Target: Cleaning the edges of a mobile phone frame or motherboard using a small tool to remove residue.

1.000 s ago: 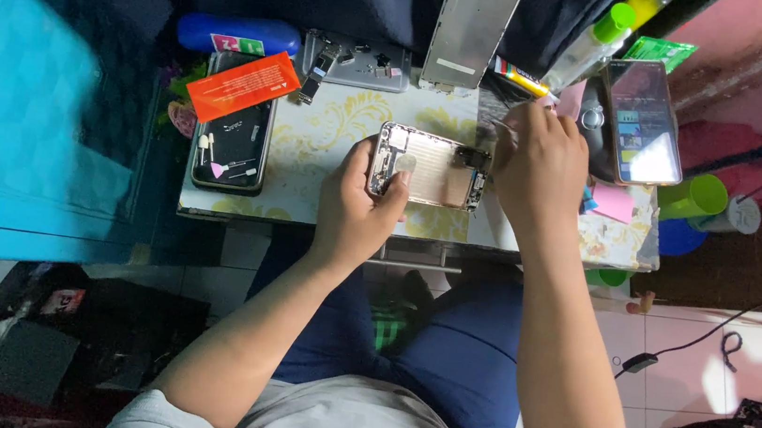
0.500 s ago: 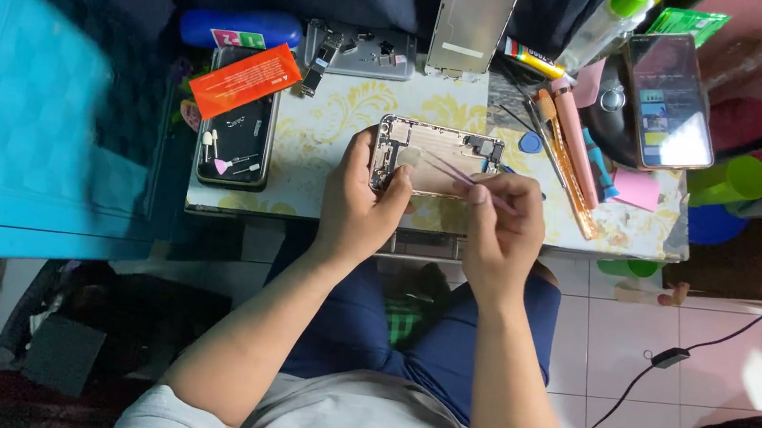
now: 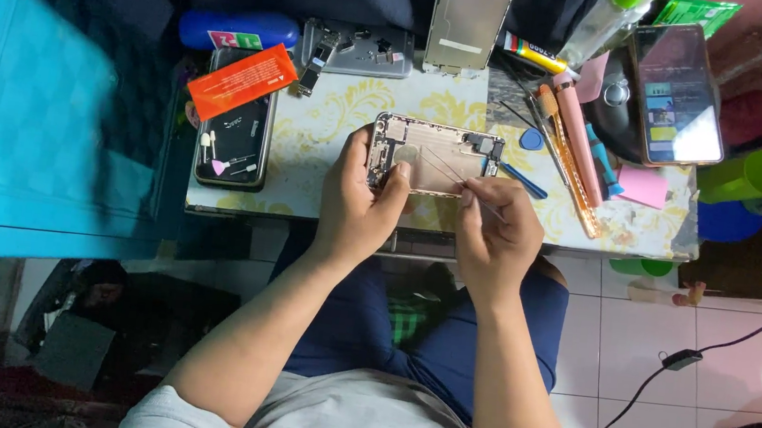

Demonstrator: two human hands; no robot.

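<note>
Phone housing, opened and showing its inner parts, is lying near the middle of the small patterned table. Left hand is gripping its left end, fingers curled around the edge. Right hand, which was up at two o'clock a second ago, is now sitting at the housing's five o'clock, fingers pinching thin tweezers whose tips are pointing into it. A dark phone is resting at nine o'clock, another lit phone at two o'clock. White floor tiles are showing below.

Orange packet; lit phone screen
</note>
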